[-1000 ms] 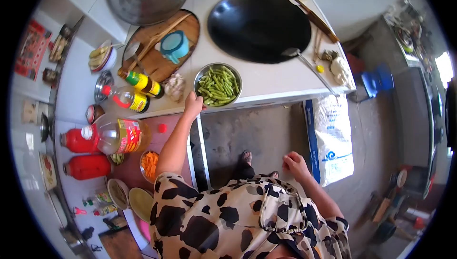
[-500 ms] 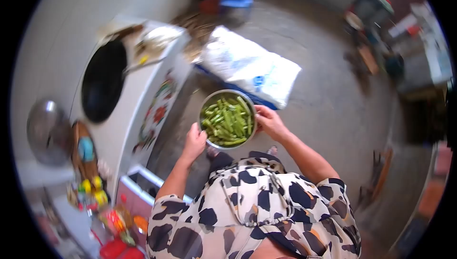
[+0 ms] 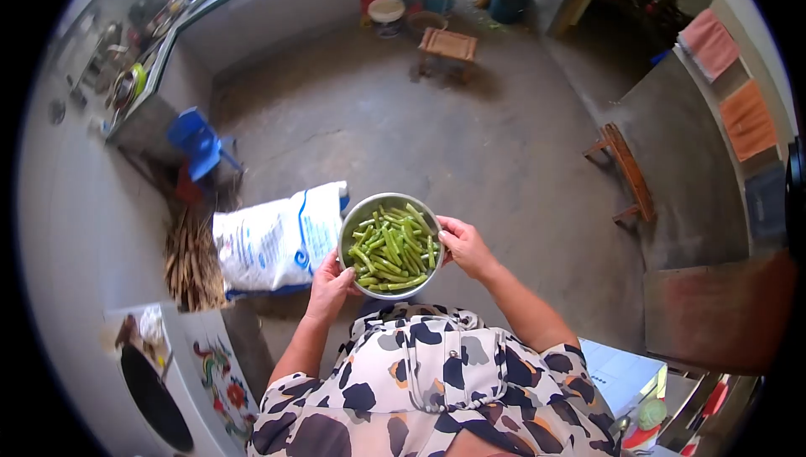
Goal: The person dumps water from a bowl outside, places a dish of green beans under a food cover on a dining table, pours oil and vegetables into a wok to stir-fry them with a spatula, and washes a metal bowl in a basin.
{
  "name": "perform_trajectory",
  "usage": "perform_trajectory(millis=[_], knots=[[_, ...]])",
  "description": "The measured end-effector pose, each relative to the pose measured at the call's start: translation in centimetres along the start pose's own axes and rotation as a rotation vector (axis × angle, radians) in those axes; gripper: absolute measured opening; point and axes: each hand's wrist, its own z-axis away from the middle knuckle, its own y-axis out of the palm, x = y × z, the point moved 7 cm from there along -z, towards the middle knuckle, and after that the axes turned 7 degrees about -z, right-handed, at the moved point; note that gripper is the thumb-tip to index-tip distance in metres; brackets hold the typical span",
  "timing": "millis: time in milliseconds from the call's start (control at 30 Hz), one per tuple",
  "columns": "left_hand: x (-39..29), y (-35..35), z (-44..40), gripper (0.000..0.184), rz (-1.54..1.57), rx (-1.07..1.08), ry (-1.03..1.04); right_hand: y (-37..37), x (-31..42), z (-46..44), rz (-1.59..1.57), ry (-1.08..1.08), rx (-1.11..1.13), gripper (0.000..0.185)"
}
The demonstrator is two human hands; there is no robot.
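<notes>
A round metal bowl [image 3: 346, 237] is held level in front of my body, between both hands. Cut green beans [image 3: 390, 247] fill much of it. My left hand [image 3: 329, 286] grips the rim at the lower left, thumb on top and fingers partly hidden beneath. On the right side, my right hand [image 3: 463, 244] closes round the rim, its fingertips mostly out of sight behind the bowl. Just left of the bowl lies a stuffed white sack [image 3: 277, 239] with blue print.
Firewood sticks [image 3: 191, 260] lie left of the sack, near a blue chair [image 3: 200, 142]. A tiled stove [image 3: 197, 373] with a black wok [image 3: 155, 398] stands lower left. A small stool [image 3: 447, 45] is ahead; a wooden bench [image 3: 625, 170] stands right, and a white surface [image 3: 621, 373] lower right.
My body and view have turned to the right, so the stove and sack now appear further left. Both hands still hold the bowl of beans.
</notes>
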Motion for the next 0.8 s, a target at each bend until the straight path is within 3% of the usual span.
perform_trajectory(millis=[233, 400, 433, 567, 800], knots=[[-7.2, 14.5, -19.3, 0.072, 0.092, 0.346, -0.077, -17.3, 9.8, -7.3, -0.057, -0.171, -0.26, 0.034], [-13.6, 27.7, -30.4, 0.064, -0.016, 0.614, -0.134, -28.6, 18.6, -6.9, -0.14, -0.264, -0.566, 0.034], [-11.1, 31.4, -32.4, 0.064, -0.092, 0.622, -0.121, -33.3, 16.3, -7.3, -0.205, -0.313, -0.536, 0.033], [-14.0, 42.5, -40.9, 0.063, -0.115, 0.786, -0.193, -43.1, 22.0, -7.7, -0.213, -0.389, -0.697, 0.033], [-15.6, 57.0, -54.0, 0.06, -0.142, 0.776, -0.142, -60.3, 29.0, -14.3, -0.191, -0.442, -0.754, 0.031]])
